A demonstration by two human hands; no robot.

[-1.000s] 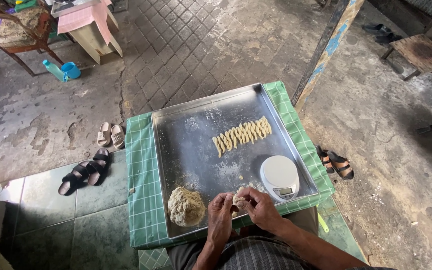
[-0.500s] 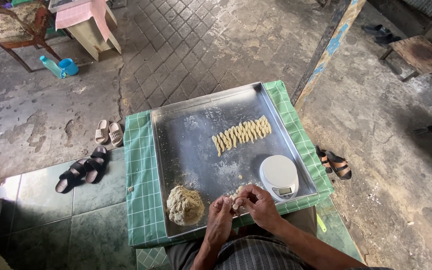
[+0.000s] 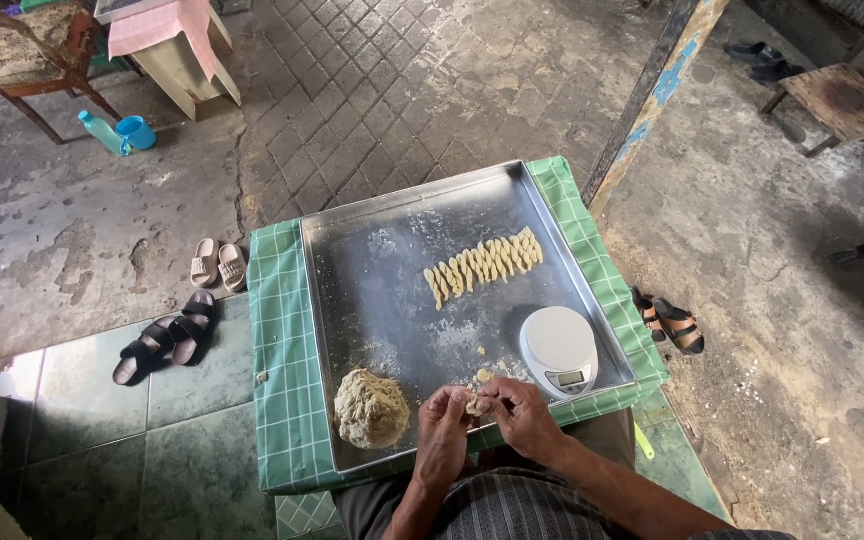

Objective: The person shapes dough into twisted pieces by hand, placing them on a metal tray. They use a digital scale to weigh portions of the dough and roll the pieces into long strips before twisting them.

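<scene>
My left hand (image 3: 444, 425) and my right hand (image 3: 520, 412) meet over the near edge of a large metal tray (image 3: 382, 260), and both pinch a small piece of dough (image 3: 477, 404) between their fingertips. A rough lump of dough (image 3: 371, 409) lies on the tray just left of my left hand. A row of several twisted dough strips (image 3: 483, 263) lies in the tray's middle. A small white kitchen scale (image 3: 559, 350) stands on the tray right of my hands.
The tray rests on a green checked cloth (image 3: 277, 360) over a low table. Sandals (image 3: 217, 264), black slippers (image 3: 168, 335) and brown sandals (image 3: 669, 321) lie on the floor. A blue bottle and cup (image 3: 118, 132), a chair, a wooden stool (image 3: 840, 100) and a painted post (image 3: 650, 95) stand farther off.
My hands have kept working the small dough piece in the same spot, and their fingers shifted slightly. Nothing on the tray has moved.
</scene>
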